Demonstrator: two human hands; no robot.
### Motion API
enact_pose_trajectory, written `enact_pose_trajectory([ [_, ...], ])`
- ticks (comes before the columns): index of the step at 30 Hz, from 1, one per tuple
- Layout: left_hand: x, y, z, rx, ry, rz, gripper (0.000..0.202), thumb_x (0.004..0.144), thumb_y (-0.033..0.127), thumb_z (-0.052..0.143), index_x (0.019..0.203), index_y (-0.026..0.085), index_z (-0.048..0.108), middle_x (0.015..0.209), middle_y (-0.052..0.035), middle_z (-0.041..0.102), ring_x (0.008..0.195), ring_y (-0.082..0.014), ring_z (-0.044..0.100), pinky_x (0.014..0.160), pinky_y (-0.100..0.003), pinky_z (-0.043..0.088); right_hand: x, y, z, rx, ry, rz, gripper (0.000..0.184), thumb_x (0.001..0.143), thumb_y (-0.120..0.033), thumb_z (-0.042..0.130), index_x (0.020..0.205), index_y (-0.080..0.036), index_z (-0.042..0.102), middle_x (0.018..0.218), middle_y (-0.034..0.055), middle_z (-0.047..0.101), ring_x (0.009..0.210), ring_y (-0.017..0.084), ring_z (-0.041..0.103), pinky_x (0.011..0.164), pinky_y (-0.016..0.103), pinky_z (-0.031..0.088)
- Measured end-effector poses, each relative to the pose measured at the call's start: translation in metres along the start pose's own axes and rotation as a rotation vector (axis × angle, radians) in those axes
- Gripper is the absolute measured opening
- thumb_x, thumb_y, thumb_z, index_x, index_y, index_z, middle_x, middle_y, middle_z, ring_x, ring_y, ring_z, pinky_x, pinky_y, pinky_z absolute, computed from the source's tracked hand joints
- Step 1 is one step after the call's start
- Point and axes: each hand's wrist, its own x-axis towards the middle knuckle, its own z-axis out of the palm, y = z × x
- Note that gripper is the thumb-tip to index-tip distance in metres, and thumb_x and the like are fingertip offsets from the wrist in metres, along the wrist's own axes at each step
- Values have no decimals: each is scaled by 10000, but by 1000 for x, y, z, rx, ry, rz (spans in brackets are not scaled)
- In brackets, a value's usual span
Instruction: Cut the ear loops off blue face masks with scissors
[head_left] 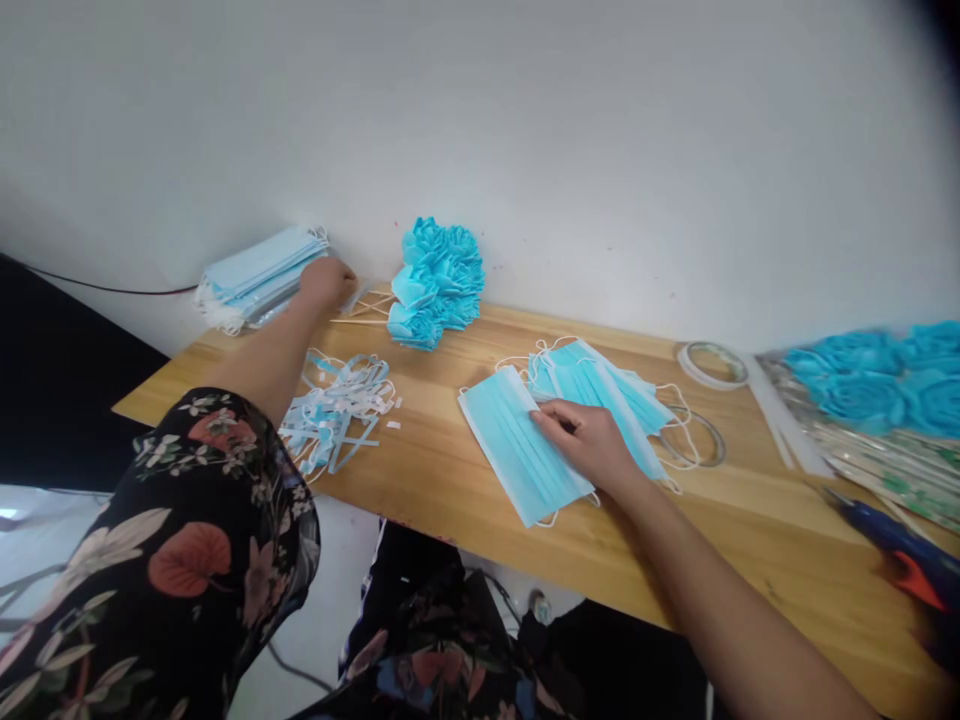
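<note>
With twelve o'clock toward the wall, the blue mask (514,465) lies at nine o'clock from your right hand (592,440), which touches its long edge, and well apart from your left hand (328,283), between four and five o'clock of it; so your right hand is clearly the nearer. The mask's long axis runs from eleven to five o'clock, its pleats along that same line, its printed-blue face up and an ear loop showing at the five o'clock end. Your right hand is partly closed, thumb and fingers drawn together and appearing to grip the mask at that edge; the other fingers are curled out of clear sight. Overlapping masks (589,380) fan out at about two o'clock of it, on the wooden table (435,440). Your left hand is curled at the three o'clock end of a stack of masks (259,268), palm turned from view, so you cannot tell here whether its fingers hold anything. Blue flowers on sticks (439,285) sit at three o'clock from that hand, and a heap of cut strips (341,410) lies at six.
</note>
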Motion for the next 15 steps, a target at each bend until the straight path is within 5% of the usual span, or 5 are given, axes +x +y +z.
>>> enact_pose_trajectory([
  [7, 9, 5, 14, 101, -29, 21, 266, 815, 238, 589, 994, 160, 769, 1074, -176, 738, 1033, -346, 622, 870, -396, 425, -1, 3, 1, -19, -12, 13, 286, 915, -420, 555, 746, -229, 684, 657, -7, 672, 574, 146, 564, 591, 292, 414],
  [11, 10, 3, 19, 110, -37, 35, 240, 812, 218, 580, 944, 150, 769, 1065, -185, 738, 1011, -347, 634, 853, -398, 430, -1, 1, 0, -8, -12, 7, 289, 916, -412, 550, 731, -227, 673, 632, -8, 651, 562, 144, 558, 583, 287, 419],
  [15, 10, -1, 14, -94, -59, 21, 208, 789, 250, 606, 895, 151, 755, 993, -167, 741, 1034, -354, 609, 893, -413, 416, -1, 1, 0, -16, -7, 1, 291, 922, -415, 545, 755, -226, 691, 652, -3, 668, 560, 144, 559, 581, 291, 413],
])
